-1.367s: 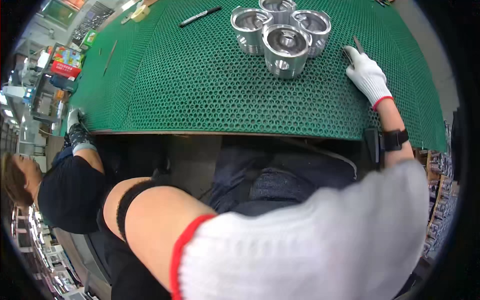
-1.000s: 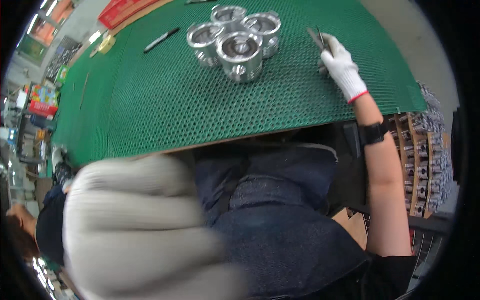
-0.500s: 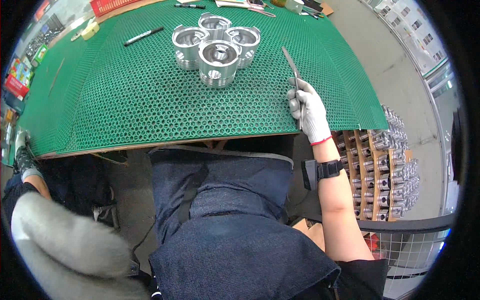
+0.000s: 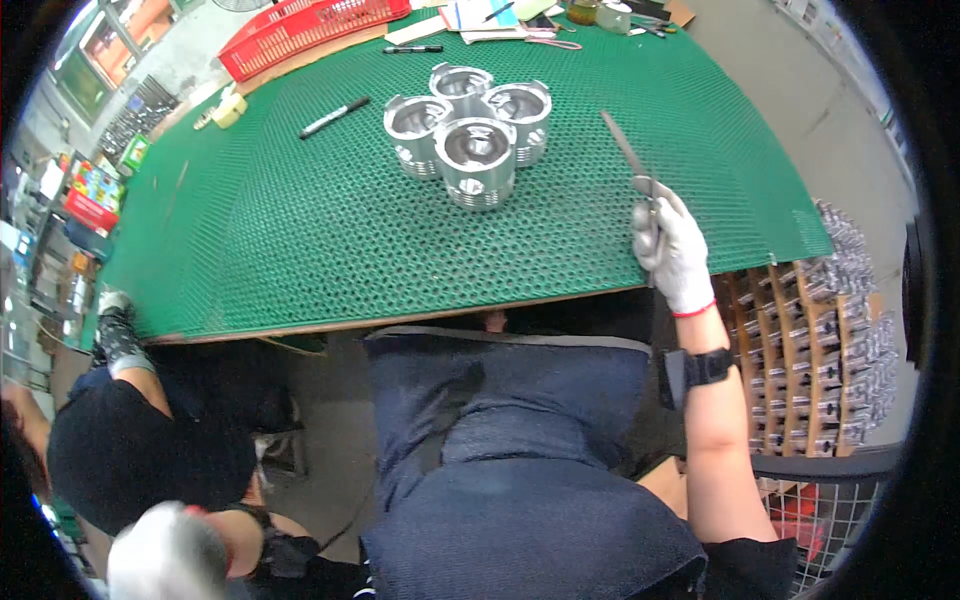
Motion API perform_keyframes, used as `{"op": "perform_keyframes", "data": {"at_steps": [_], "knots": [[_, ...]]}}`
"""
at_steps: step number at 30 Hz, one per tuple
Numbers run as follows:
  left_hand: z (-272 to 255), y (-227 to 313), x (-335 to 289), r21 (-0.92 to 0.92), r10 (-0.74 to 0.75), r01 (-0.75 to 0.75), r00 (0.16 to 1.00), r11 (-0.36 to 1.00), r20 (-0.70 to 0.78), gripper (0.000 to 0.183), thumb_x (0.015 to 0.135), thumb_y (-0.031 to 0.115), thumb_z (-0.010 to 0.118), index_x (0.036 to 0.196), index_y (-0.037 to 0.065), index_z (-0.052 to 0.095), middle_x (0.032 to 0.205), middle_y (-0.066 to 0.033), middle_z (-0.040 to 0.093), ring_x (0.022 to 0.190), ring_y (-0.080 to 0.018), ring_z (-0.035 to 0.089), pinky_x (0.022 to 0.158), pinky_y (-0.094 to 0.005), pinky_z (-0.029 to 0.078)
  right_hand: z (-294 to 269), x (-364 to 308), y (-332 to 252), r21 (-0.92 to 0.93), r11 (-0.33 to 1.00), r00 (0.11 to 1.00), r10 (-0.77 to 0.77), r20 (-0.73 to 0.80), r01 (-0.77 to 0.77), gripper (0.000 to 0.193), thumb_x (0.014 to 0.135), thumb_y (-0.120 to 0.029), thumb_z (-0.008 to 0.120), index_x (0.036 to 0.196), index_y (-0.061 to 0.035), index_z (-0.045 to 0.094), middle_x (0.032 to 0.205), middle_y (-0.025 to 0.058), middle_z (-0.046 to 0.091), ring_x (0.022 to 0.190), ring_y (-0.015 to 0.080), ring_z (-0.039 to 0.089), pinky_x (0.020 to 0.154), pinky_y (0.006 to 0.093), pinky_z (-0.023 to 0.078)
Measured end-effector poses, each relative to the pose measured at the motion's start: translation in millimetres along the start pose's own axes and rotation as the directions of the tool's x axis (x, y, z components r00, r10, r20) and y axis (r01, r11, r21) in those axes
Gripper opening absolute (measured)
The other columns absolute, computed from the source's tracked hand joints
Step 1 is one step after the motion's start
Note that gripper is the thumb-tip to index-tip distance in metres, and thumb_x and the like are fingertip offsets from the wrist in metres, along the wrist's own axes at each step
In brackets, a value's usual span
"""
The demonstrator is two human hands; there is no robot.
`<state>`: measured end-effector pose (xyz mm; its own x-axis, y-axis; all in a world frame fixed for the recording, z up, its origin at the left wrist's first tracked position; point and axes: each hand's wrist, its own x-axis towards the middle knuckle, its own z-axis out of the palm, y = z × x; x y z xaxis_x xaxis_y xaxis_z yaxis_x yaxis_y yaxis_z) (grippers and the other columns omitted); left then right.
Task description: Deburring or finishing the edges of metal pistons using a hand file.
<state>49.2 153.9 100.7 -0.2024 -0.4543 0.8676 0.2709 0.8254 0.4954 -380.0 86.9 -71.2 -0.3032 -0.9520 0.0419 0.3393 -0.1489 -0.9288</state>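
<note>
My right hand [image 4: 672, 245], in a white glove with a red cuff, is closed around a slim grey metal tool with a narrow tapered blade [image 4: 625, 143]. The blade points up and away over the green mat, near its front right edge. Left of it, several shiny metal pistons stand upright in a tight cluster; the nearest piston [image 4: 476, 165] shows its open hollow end upward and rings of grooves near its base. My left hand [image 4: 168, 555], also in a white glove, is low at the left, close to the camera, smeared; its fingers cannot be made out.
The green honeycomb mat [image 4: 300, 240] covers the table. A black-and-white marker [image 4: 334, 117] lies left of the pistons, another marker [image 4: 412, 49] farther back. A red crate [image 4: 310, 35] sits at the far left. Racked pistons [image 4: 800, 350] stand at right. Another person [image 4: 140, 440] sits at left.
The view has shifted, so the table and pistons appear lower and farther right. My left hand has moved lower in the picture. My right hand still holds the tool.
</note>
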Motion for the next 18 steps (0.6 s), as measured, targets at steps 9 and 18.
{"op": "perform_keyframes", "data": {"at_steps": [9,18], "knots": [[-69,-196,-75,0.638,-0.650,0.666,0.688,0.387,-0.323,0.032,0.090,0.000,0.054,0.122,-0.001,0.059,0.109,-0.0094,0.061,0.098,-0.0160,0.059,0.089,-0.0296,0.047,-7,3,9,0.294,0.956,0.994,0.013,-0.109,0.020,0.030,0.092,-0.019,0.062,0.117,-0.0057,0.054,0.088,0.0022,0.059,0.063,0.0099,0.057,0.044,0.0204,0.043],[-66,-238,-107,0.952,-0.391,0.227,0.911,0.205,-0.133,0.027,0.082,0.003,0.058,0.108,0.001,0.065,0.099,-0.0132,0.067,0.089,-0.0298,0.062,0.084,-0.0407,0.048,-21,4,16,0.294,0.956,1.000,0.007,-0.022,0.000,0.051,0.093,-0.012,0.058,0.140,-0.0040,0.040,0.067,0.0029,0.046,0.036,0.0088,0.033,0.031,0.0222,0.031]]}}
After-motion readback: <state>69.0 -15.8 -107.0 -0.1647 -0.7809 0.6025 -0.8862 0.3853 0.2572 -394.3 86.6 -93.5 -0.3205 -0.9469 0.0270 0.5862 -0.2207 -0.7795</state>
